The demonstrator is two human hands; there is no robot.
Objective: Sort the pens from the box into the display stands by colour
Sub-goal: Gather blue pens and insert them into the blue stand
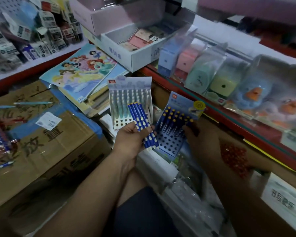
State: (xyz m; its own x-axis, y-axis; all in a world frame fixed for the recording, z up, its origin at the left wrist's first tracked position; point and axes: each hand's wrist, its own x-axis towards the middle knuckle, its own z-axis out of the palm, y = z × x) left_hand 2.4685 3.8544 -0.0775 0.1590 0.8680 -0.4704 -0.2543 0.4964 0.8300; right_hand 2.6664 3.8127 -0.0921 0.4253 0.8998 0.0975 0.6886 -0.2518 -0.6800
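Observation:
My left hand [132, 139] grips a bunch of dark blue pens [140, 120] with pale dots, tips pointing down and to the right. Just right of it stands the blue display stand [171, 142], with several dark blue pens in its back rows and open holes in front. My right hand [200, 134] is at that stand's right side, fingertips on one of the pens there; blur hides the grip. Behind the left hand stands a white display stand [130, 100] filled with pale teal pens, with a few open holes at its front.
A large taped cardboard box [46, 139] lies at the left, with loose pens [32, 103] on top and blue pens at its left edge. Princess booklets [82, 72] lie behind. A red-edged shelf [229, 120] at the right carries packaged sharpeners. Plastic wrapping lies below the stands.

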